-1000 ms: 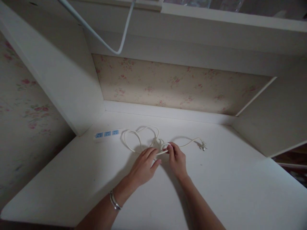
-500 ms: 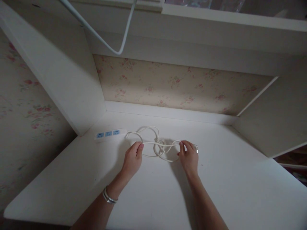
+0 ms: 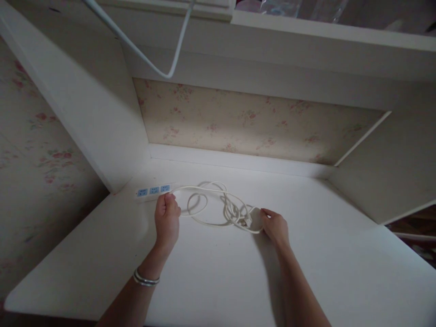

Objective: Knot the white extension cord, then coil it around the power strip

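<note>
A white power cord (image 3: 213, 189) lies in loose, tangled loops on the white desk (image 3: 218, 272). My left hand (image 3: 167, 215) is closed on the cord at the left, just in front of the power strip (image 3: 154, 191), which has three blue sockets. From that hand a stretch of cord arches over to the tangle. On the right, my right hand (image 3: 275, 225) pinches a loop of the cord between thumb and fingers. The cord's white plug (image 3: 246, 221) rests at the tangle, a little left of my right hand.
A bent white metal rod (image 3: 169, 74) hangs at the upper left. Above the desk runs a shelf edge (image 3: 323, 32) with clear plastic items on it. Side panels (image 3: 78, 91) close in the desk left and right, with flowered wallpaper (image 3: 252, 122) behind.
My left hand has moved left toward the power strip, drawing cord along. My right hand has shifted slightly right and nearer to me. The plug now shows beside the tangle.
</note>
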Motion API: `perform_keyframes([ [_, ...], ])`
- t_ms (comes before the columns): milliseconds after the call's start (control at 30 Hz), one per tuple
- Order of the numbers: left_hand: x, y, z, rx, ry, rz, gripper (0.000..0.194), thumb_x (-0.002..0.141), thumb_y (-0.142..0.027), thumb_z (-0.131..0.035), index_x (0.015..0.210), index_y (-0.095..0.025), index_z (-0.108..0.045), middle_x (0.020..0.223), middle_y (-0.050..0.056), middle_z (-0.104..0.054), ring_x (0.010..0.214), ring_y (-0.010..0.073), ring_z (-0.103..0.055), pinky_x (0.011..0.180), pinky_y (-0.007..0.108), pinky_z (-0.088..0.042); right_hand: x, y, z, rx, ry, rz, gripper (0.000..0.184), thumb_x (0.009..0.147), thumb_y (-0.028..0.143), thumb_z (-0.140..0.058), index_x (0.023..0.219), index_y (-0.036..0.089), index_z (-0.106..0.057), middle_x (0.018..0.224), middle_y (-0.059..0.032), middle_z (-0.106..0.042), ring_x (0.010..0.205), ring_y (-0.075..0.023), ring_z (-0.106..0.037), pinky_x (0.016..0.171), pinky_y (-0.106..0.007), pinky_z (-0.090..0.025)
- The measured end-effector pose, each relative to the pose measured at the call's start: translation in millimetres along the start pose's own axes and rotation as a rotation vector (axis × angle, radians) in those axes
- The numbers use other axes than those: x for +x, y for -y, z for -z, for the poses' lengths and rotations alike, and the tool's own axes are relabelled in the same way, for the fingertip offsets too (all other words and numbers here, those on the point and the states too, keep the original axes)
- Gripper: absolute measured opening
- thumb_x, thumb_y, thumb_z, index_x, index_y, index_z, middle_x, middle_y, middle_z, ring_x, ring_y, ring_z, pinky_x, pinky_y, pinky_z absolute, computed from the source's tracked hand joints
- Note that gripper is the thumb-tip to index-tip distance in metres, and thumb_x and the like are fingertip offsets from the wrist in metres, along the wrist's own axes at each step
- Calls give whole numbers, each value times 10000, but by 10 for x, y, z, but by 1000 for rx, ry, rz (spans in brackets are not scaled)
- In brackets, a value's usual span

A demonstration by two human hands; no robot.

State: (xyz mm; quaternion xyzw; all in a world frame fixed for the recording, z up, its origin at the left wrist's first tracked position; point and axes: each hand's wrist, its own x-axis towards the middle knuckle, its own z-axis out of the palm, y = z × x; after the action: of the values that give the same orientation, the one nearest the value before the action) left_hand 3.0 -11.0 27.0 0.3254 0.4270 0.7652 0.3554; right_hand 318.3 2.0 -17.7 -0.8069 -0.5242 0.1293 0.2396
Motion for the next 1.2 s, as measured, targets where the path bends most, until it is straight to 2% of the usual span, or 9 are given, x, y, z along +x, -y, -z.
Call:
perform_keyframes([
  [133, 39, -27, 13, -87, 11, -11, 341, 868, -467, -561, 720, -202, -405, 555, -102, -291, 408, 40, -200, 365, 139, -194, -22, -10, -57, -94, -35, 63, 392, 871, 408, -415, 1014, 236, -737, 1071, -120, -667, 817, -233, -641, 680, -313, -417],
  [367, 11, -4, 16, -67, 49, 4, 350, 870, -476, -556, 719, -194, -414, 568, -96, -298, 418, 34, -230, 378, 133, -219, -259, 202, -86, 218, -277, 348, 420, 902, 401, -397, 1141, 170, -653, 848, -58, -597, 716, -170, -565, 697, -284, -434],
  [500, -16, -12, 0, -63, 93, 0, 340, 881, -475, -540, 727, -193, -428, 572, -91, -301, 426, 36, -237, 390, 137, -234, -392, 462, -101, 232, -78, 458, 481, 901, 515, -427, 1205, 182, -596, 722, -18, -598, 636, -159, -537, 617, -255, -392],
  [567, -21, -19, -2, -93, 133, 6, 342, 888, -474, -530, 723, -193, -422, 574, -90, -301, 428, 37, -236, 394, 141, -236, -396, 587, -59, 197, -7, 469, 432, 911, 533, -409, 944, 192, -673, 618, 0, -566, 573, -142, -504, 570, -246, -341],
  [667, -10, -19, 15, -129, 181, 24, 334, 898, -477, -509, 737, -194, -435, 594, -82, -332, 437, 41, -263, 404, 152, -259, -362, 748, 111, 260, 90, 482, 490, 892, 569, -437, 612, 186, -561, 515, 25, -471, 502, -112, -419, 519, -239, -285],
  [833, 11, 26, 63, 113, 224, -85, 355, 907, -502, -463, 753, -188, -525, 678, -18, -504, 665, 109, -525, 637, 224, -458, -355, 977, 586, 740, 567, 447, 443, 877, 571, -485, 654, 188, -502, 446, 66, -418, 397, -80, -346, 425, -214, -263],
  [900, -1, 60, 67, 268, 283, -139, 351, 915, -487, -448, 775, -184, -559, 774, 18, -581, 829, 147, -575, 765, 258, -467, -353, 1061, 771, 982, 620, 400, 422, 882, 554, -495, 663, 194, -489, 406, 83, -371, 351, -77, -326, 393, -213, -258],
  [1067, -93, 205, 46, 480, 532, -177, 255, 913, -386, -477, 1040, -191, -580, 951, 47, -610, 872, 158, -578, 779, 279, -475, -286, 1218, 1114, 1302, 429, 439, 333, 857, 479, -592, 707, 188, -528, 457, 78, -359, 430, -84, -439, 437, -198, -339],
  [1200, -184, 315, 47, 627, 718, -207, 268, 903, -344, -494, 1114, -202, -577, 1049, 73, -599, 875, 167, -581, 782, 309, -490, -143, 1216, 1303, 1407, 191, 482, 315, 883, 469, -562, 732, 196, -524, 488, 84, -341, 409, -65, -385, 426, -187, -342],
])
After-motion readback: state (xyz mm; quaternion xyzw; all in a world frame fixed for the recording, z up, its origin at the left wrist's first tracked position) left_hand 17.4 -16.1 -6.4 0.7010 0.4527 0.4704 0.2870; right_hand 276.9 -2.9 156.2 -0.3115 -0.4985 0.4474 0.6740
